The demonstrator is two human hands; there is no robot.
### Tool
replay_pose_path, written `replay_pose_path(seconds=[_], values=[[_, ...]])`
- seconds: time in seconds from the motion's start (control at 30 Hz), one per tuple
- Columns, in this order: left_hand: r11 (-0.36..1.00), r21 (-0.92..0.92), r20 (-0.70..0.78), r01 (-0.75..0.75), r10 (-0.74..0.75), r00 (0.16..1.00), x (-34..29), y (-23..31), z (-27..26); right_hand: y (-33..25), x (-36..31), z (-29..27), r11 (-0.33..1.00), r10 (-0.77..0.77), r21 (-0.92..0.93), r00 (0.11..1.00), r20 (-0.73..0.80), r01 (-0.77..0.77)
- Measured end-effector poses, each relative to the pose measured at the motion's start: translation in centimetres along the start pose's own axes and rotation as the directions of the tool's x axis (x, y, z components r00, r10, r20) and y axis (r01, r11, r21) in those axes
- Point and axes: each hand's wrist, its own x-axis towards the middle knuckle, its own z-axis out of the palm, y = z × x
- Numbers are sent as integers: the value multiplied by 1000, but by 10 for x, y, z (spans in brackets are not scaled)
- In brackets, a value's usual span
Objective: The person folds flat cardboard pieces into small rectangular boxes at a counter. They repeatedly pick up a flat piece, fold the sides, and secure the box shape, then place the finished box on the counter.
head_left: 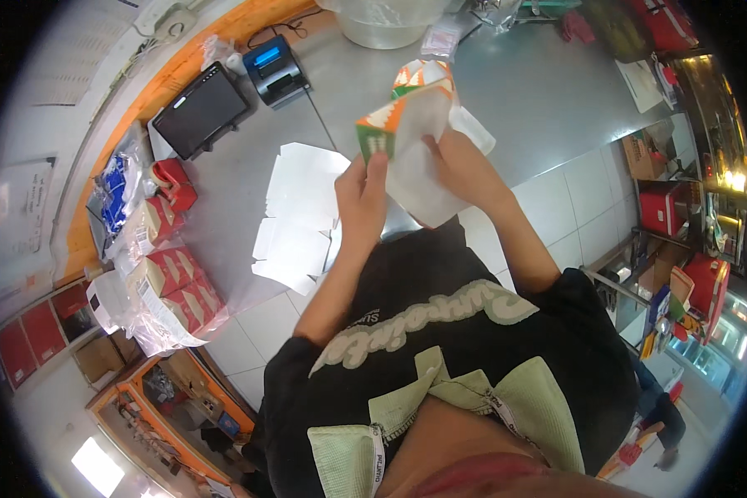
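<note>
Above the near edge of the steel table I hold a partly folded paperboard carton [423, 124], white inside with an orange, white and green printed outside. My left hand [363, 191] is closed on its left side, thumb on the green corner. At its right side my right hand [461, 166] grips the white panel; its fingers are partly hidden. Just beyond the carton stands another piece with the same print [419, 75]. White, flat unfolded carton blanks [297, 203] lie on the table left of my left hand.
A steel table [282, 124] bears a black tablet [201, 112], a small dark printer [275, 70], a red tape dispenser [173, 183] and plastic-wrapped red packs [174, 286] along its left. A large translucent tub [390, 21] stands at the back. Shelving with red boxes [666, 207] is at the right.
</note>
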Motion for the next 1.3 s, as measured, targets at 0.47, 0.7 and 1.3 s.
replay_pose_path(seconds=[0.47, 0.7, 1.3], values=[[872, 480, -409, -95, 319, 855, 127, -118, 152, 151, 28, 4, 930, 20, -365, 999, -46, -36], [995, 19, -440, -94, 93, 893, 121, -137, 172, 178, 11, 14, 973, 112, -204, 994, -2, -110], [896, 432, -688, 98, 258, 679, -48, -168, -90, 15, 25, 135, 895, -432, 52, 889, -152, 444]])
